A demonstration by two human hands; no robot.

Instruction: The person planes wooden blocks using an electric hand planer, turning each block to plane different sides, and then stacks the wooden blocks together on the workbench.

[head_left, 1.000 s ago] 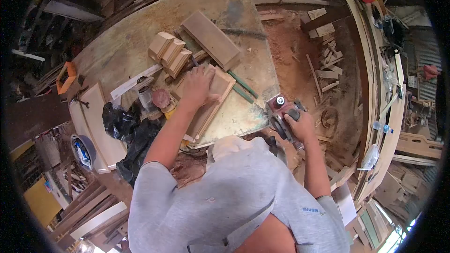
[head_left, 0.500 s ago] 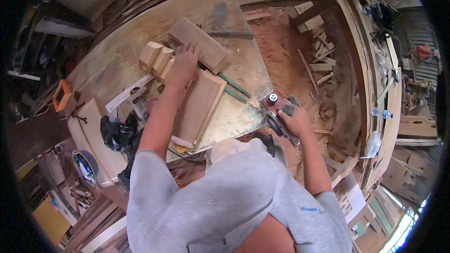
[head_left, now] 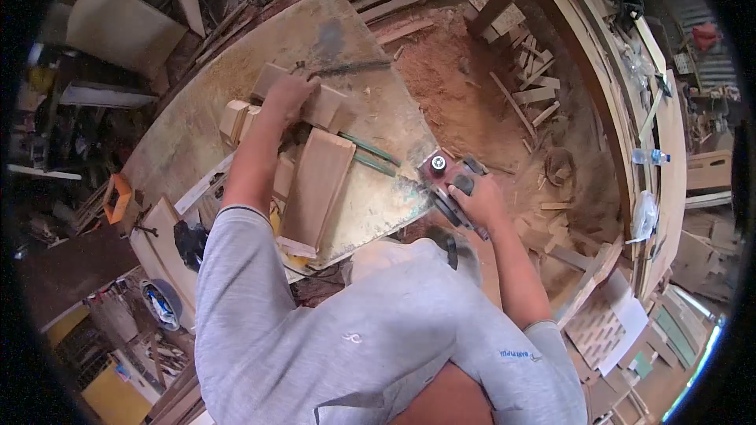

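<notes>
The right hand (head_left: 482, 203) grips a red power planer (head_left: 432, 175) at the edge of a worn, stained tabletop (head_left: 376, 106). The left hand (head_left: 288, 97) lies across a wooden block (head_left: 327, 107) there; whether it grips, I cannot tell. Sawdust (head_left: 441, 67) and offcuts (head_left: 538, 95) litter the ground alongside.

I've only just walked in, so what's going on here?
A person's right hand grips a handheld power tool by the edge of a worktable. The left hand is on a wooden block there; its exact hold is hard to see. A wooden panel lies close by, with green strips beside it.
</notes>
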